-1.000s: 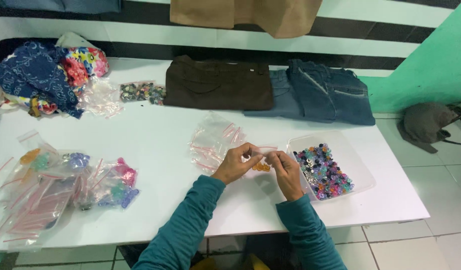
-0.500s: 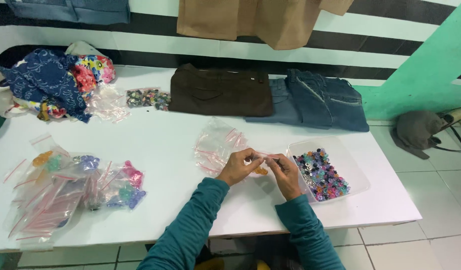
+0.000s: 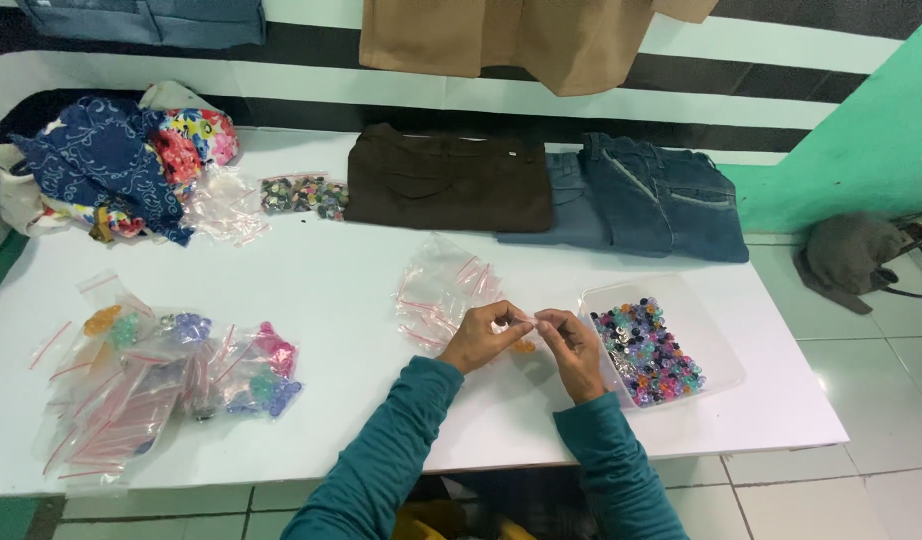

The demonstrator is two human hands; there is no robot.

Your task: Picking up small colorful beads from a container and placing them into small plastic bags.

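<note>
My left hand [image 3: 487, 336] and my right hand [image 3: 573, 345] meet over the white table [image 3: 321, 280], fingertips pinched together on a small clear zip bag [image 3: 522, 322] with something orange showing below it. Both arms wear teal sleeves. Just behind my left hand lies a loose pile of empty clear zip bags [image 3: 445, 287] with red strips. To the right of my right hand stands a clear plastic tray [image 3: 709, 330] holding many small coloured buttons [image 3: 645, 350].
Filled bags of coloured buttons [image 3: 171, 370] lie at the left front. Folded brown trousers [image 3: 449, 180] and blue jeans [image 3: 641, 195] lie at the back, patterned cloth [image 3: 121, 160] and a bag of dark buttons [image 3: 303, 194] at back left. A grey bag [image 3: 853, 252] sits on the tiled floor.
My hands stay pinched together at the same spot beside the tray; only the camera view has shifted slightly.
</note>
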